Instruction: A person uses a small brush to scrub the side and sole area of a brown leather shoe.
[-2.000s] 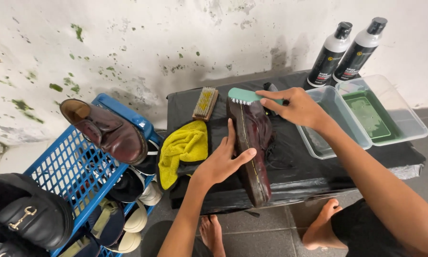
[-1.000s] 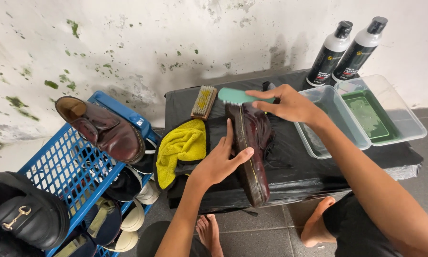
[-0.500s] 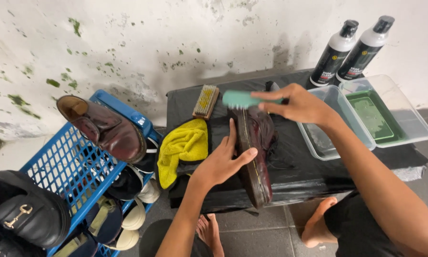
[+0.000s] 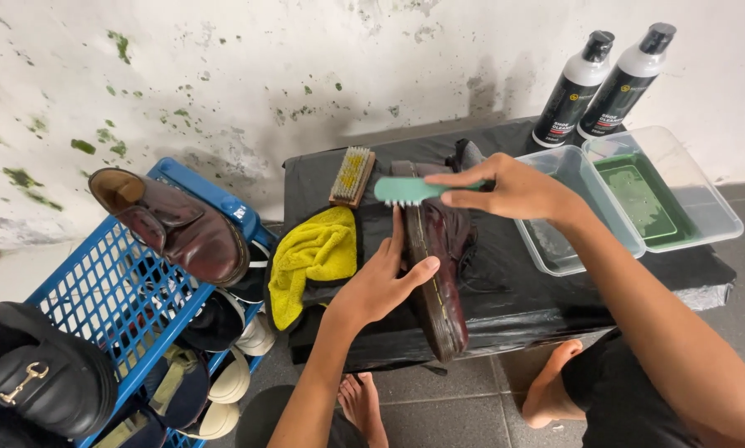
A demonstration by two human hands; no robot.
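A dark maroon boot (image 4: 440, 274) lies on its side on a low table covered in black plastic (image 4: 538, 299), sole toward me. My left hand (image 4: 383, 279) presses flat against the boot's sole edge and steadies it. My right hand (image 4: 513, 189) grips a teal-handled brush (image 4: 405, 190), bristles down, held over the boot's far end. A yellow cloth (image 4: 313, 257) lies just left of the boot.
A wooden bristle brush (image 4: 351, 175) lies at the table's back left. Two clear tubs (image 4: 567, 207) (image 4: 675, 195), one with a green tray inside, and two black-and-white bottles (image 4: 573, 87) (image 4: 628, 83) stand at the right. A blue crate (image 4: 107, 315) holds shoes, with a brown shoe (image 4: 173, 224) on top.
The brush in my right hand has shifted back and forth over the boot's far end. My left hand has stayed pressed on the boot.
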